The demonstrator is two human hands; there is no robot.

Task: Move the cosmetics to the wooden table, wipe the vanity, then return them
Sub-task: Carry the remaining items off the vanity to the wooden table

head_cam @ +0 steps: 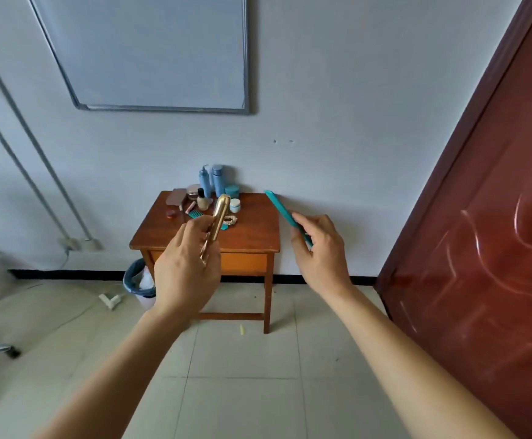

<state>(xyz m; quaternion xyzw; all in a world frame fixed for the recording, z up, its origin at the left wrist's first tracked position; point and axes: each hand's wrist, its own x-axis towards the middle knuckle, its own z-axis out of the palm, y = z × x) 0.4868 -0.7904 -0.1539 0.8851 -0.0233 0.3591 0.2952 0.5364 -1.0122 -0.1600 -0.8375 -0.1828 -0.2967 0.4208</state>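
Head view: left hand [185, 270] grips a gold item [220, 217] and right hand [318, 248] pinches a teal comb [282, 210], both in the air short of the wooden tabletop [252, 236]. Blue bottles [211, 182], jars [232, 190] and small cosmetics already sit there. My read: move leg nearly done, wipe and return left. Lined bin [138, 280] beside the table, contents unclear.

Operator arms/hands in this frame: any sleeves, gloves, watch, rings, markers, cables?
Nothing worn that the head view shows. The left forearm and right forearm are bare down to the bottom edge of the frame, with no sleeve in sight. The left hand and right hand have no gloves. No watch, band, ring, marker or cable is visible on the wrists or on the fingers that show.
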